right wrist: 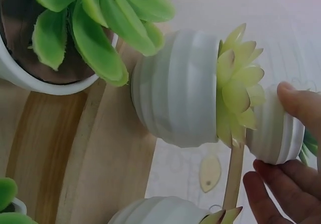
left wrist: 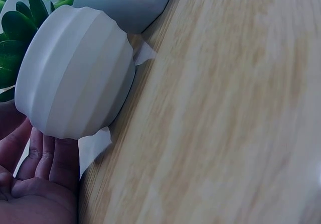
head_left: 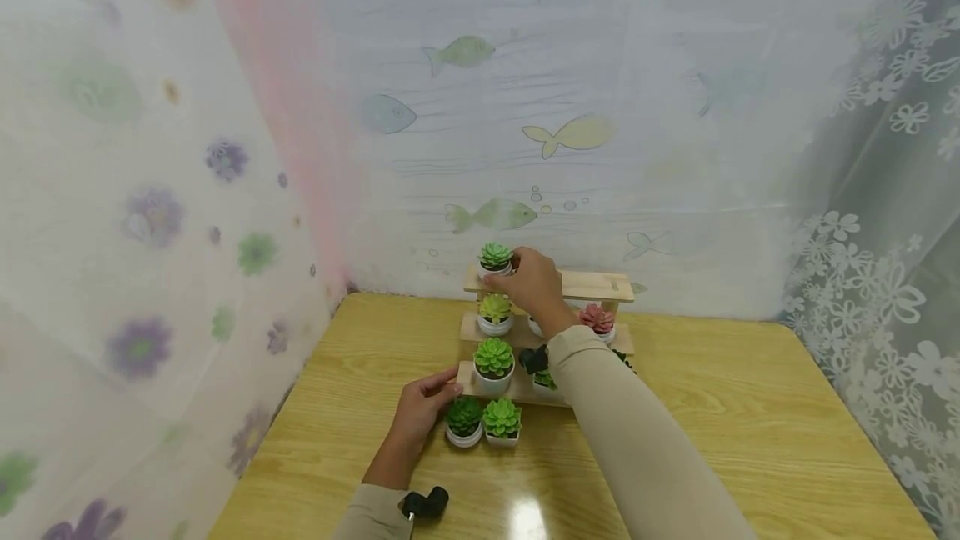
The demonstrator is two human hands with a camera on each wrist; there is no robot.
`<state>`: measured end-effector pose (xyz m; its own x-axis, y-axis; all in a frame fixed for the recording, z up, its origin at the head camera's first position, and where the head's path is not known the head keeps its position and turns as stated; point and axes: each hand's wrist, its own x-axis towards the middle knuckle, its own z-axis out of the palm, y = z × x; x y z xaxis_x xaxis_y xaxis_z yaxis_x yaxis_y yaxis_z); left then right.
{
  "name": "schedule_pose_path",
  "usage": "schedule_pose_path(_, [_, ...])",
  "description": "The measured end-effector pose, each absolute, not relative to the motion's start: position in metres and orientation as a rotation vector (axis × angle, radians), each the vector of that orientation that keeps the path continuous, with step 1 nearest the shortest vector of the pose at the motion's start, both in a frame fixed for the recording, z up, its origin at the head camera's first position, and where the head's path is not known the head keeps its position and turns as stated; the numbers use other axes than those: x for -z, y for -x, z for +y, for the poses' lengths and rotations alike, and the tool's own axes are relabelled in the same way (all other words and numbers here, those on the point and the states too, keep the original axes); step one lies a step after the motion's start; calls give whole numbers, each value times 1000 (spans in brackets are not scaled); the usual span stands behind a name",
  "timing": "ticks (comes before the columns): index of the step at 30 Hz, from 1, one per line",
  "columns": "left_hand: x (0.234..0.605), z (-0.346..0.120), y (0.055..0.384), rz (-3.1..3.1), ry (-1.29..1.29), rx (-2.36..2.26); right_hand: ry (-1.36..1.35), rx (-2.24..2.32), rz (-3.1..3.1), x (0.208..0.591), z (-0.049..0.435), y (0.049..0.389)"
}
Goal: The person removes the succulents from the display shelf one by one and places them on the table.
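Note:
On the left end of the top shelf, my right hand (head_left: 536,282) holds a small potted succulent (head_left: 495,257). The right wrist view shows thumb and fingers around its white ribbed pot (right wrist: 273,128). My left hand (head_left: 420,411) is at the left end of the lowest shelf of a wooden plant stand (head_left: 596,284), thumb and finger pinching its corner. Close beside that hand, a dark green succulent (head_left: 464,417) in a white ribbed pot (left wrist: 75,73) stands on the table. A bright green succulent (head_left: 502,417) in an angular white pot is next to it.
A yellow-green succulent (head_left: 495,311) and a pink one (head_left: 597,319) stand on the middle shelf. On the lowest shelf is a larger green succulent (head_left: 493,361); another is partly behind the right sleeve. The wood-grain table (head_left: 360,357) meets patterned curtains at the back and left.

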<state>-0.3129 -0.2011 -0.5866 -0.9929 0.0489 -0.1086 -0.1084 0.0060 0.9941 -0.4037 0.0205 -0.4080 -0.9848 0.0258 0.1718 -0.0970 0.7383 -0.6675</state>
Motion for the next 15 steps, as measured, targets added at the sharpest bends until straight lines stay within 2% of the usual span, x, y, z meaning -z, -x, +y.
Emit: schedule_pose_path(15, [586, -201, 312, 2130, 58, -2151, -140, -1201, -2674, 407, 32, 393])
